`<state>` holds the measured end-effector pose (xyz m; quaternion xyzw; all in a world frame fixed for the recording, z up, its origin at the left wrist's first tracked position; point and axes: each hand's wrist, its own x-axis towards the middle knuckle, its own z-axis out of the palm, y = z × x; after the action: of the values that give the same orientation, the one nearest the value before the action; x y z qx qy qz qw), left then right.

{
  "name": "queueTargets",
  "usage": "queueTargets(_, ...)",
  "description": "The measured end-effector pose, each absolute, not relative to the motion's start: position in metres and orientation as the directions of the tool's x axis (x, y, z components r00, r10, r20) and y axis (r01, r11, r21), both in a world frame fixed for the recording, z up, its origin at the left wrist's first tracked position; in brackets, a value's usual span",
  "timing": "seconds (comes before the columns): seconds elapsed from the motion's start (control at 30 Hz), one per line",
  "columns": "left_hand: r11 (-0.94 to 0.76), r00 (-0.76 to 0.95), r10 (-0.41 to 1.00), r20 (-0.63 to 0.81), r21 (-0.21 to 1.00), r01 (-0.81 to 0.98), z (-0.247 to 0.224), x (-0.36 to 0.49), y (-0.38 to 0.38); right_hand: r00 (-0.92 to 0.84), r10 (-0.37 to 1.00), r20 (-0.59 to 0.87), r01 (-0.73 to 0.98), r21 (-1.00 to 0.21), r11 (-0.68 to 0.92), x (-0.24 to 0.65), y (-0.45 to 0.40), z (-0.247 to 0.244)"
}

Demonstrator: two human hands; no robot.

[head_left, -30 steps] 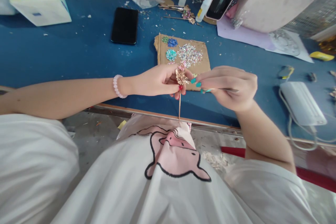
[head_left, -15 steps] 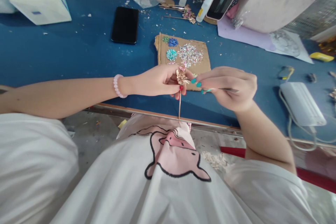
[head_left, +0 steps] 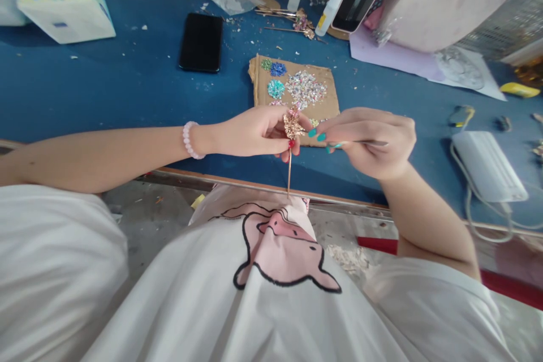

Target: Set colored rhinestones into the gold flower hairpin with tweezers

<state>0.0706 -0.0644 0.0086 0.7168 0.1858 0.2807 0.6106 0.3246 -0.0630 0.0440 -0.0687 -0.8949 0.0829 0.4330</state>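
Note:
My left hand (head_left: 254, 133) is closed around the upper part of a gold hairpin (head_left: 292, 125), whose ornate leafy head faces up between thumb and fingers. Its long thin stem points down toward my lap. From the right, my right hand (head_left: 375, 138) pinches slim metal tweezers (head_left: 371, 142), with their tips close to the ornament; whether they touch it or grip a stone I cannot tell. Just beyond both hands lies a piece of cardboard (head_left: 331, 90) with small piles of rhinestones: silvery ones (head_left: 306, 89), turquoise ones (head_left: 275, 89), blue ones (head_left: 278, 69) and green ones (head_left: 266, 64).
A black phone (head_left: 201, 42) lies on the blue table (head_left: 127, 85), with a tissue box (head_left: 68, 11) to its left. Glue bottles (head_left: 333, 3) and more hairpins (head_left: 288, 21) are at the back. On the right rests a white power bank (head_left: 490, 167) with a cable.
The hands have barely moved. The ornate head of the hairpin has turned slightly in my left hand, while the tweezers stay beside it.

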Motion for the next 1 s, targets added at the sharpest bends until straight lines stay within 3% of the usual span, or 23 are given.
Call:
queueTargets(0.13,-0.173,0.773,0.609,0.178,0.981,-0.090,0.010,0.070,-0.065,-0.606,0.268,0.749,0.099,-0.264,0.960,0.326,-0.065,0.044)
queueTargets(0.33,-0.134,0.753,0.639,0.154,0.987,-0.087,0.015,0.071,-0.068,-0.522,0.305,0.796,0.016,-0.349,0.937,0.327,-0.060,0.039)
queueTargets(1.0,-0.017,0.715,0.697,0.047,0.999,-0.049,0.026,0.072,-0.064,-0.540,0.272,0.796,0.023,-0.309,0.951,0.331,-0.050,0.039)
